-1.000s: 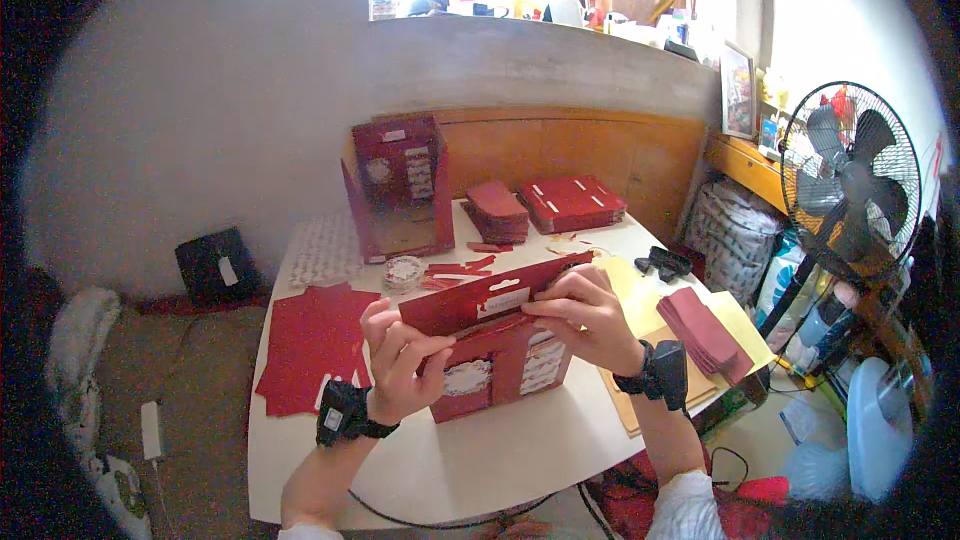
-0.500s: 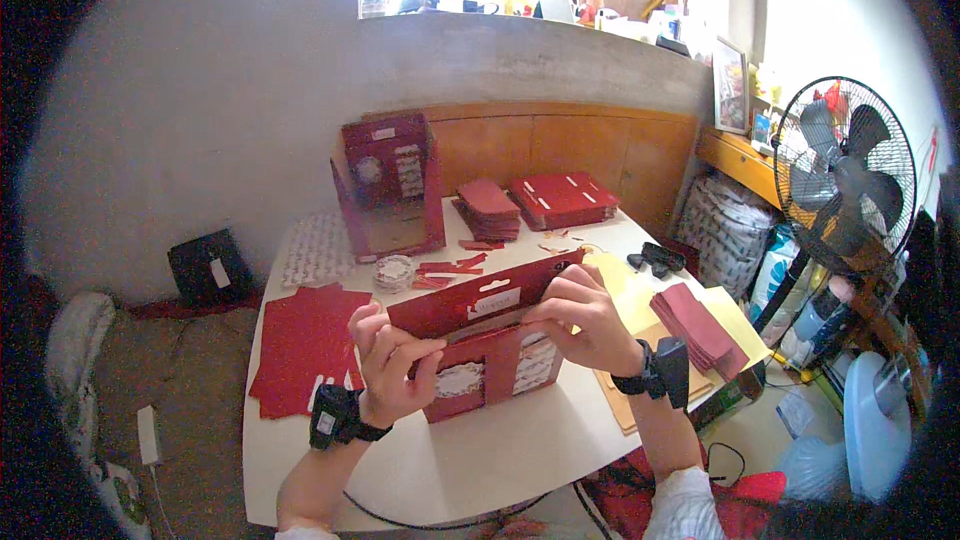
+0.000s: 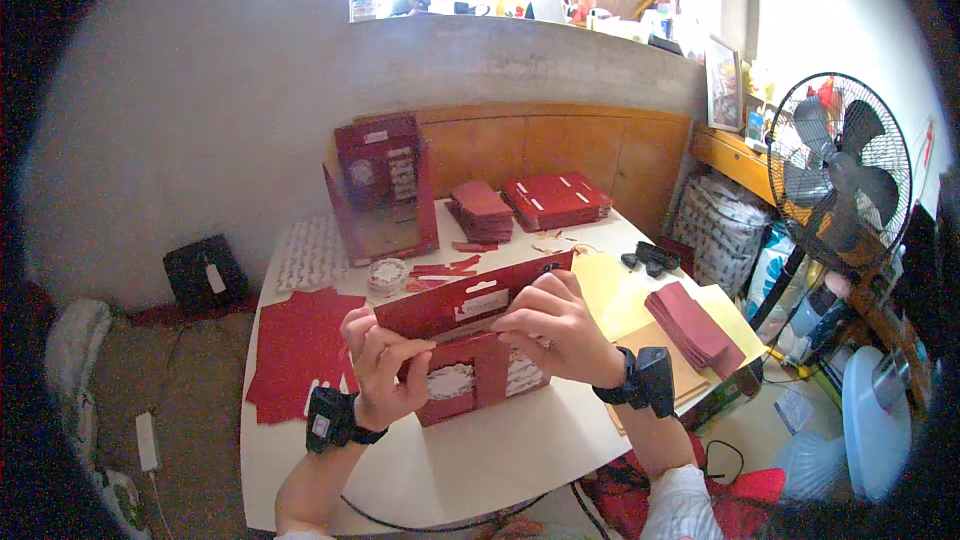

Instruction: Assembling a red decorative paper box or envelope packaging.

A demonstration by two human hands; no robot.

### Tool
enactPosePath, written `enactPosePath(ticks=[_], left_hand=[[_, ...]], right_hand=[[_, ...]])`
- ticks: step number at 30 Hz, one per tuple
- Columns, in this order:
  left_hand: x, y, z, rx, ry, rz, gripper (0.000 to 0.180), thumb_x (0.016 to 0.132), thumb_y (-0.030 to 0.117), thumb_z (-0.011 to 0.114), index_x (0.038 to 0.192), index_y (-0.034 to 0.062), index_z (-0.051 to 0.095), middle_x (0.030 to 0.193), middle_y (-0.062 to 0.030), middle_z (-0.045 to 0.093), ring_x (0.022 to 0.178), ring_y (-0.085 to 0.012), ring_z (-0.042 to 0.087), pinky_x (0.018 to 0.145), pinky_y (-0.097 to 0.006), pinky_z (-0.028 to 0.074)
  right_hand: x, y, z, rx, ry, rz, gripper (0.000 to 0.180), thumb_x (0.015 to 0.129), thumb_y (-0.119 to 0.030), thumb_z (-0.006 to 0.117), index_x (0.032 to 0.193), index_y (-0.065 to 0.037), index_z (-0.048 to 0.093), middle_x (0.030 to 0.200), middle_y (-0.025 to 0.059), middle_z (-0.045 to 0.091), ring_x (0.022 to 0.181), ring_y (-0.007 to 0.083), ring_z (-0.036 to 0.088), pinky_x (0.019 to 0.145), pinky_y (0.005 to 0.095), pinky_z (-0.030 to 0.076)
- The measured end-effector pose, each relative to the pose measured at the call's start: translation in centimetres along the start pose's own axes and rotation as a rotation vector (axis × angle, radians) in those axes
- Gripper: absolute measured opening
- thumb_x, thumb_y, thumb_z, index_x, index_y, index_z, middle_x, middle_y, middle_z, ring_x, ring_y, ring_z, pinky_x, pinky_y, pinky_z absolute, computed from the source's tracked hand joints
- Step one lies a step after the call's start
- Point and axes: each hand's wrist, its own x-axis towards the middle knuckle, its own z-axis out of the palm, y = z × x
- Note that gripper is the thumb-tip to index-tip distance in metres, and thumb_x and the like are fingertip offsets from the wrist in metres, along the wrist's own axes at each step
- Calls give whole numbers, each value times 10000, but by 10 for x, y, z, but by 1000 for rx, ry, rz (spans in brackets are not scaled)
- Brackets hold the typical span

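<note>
A dark red cardboard package (image 3: 490,385) stands upright on the white table in front of me. Its front has two cut-out windows with white, lacy-looking pieces behind them, and its tall back flap (image 3: 470,300) carries a hanger slot and a white label. My left hand (image 3: 388,372) is closed, thumb and fingers pinching the left end of the package's upper edge. Farther right along that edge, my right hand (image 3: 565,328) grips it with bent fingers, covering part of the right window. Each wrist wears a black strapped device.
Behind the package stands an open red display box (image 3: 382,195). Red card stacks (image 3: 482,210), flat red packs (image 3: 556,200) and a round clear-wrapped stack (image 3: 388,276) lie nearby. Red sheets (image 3: 300,350) spread left; yellow sheets (image 3: 610,285) and red cards (image 3: 692,325) lie right, near a black fan (image 3: 838,175).
My right hand has slid left along the package's upper edge, toward its middle. The left hand keeps its pinch, and the whole view has shifted slightly.
</note>
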Motion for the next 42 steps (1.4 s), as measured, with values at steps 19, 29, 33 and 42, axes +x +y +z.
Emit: enactPosePath(ticks=[19, 29, 33, 42], left_hand=[[3, 9, -5, 61, -67, 12, 144, 637, 118, 677, 771, 152, 638, 704, -1, 436, 833, -230, 380, 814, -426, 301], [1, 2, -4, 54, -21, 11, 161, 635, 59, 636, 774, 139, 634, 697, -8, 440, 782, -226, 395, 776, -423, 321], [-3, -1, -1, 3, -21, 10, 183, 628, 26, 587, 781, 123, 616, 703, -19, 448, 762, -230, 409, 761, -421, 331], [-5, 0, -2, 14, 8, 26, 138, 644, 24, 559, 755, 104, 569, 692, -33, 452, 736, -236, 414, 764, -421, 334]], right_hand=[[11, -14, 19, -52, 3, -34, 126, 645, -153, 693, 724, -128, 599, 698, -30, 514, 721, 168, 481, 748, 313, 339], [-2, 6, -6, -15, 32, 5, 131, 655, -136, 702, 767, -136, 633, 774, -21, 567, 763, 182, 490, 766, 318, 342], [-22, 24, -20, -38, 42, 107, 130, 686, -154, 694, 809, -144, 653, 832, -5, 592, 823, 196, 510, 776, 346, 357], [-29, 29, -22, -21, 33, 166, 131, 630, -90, 706, 744, -134, 661, 717, -24, 569, 759, 186, 469, 742, 301, 336]])
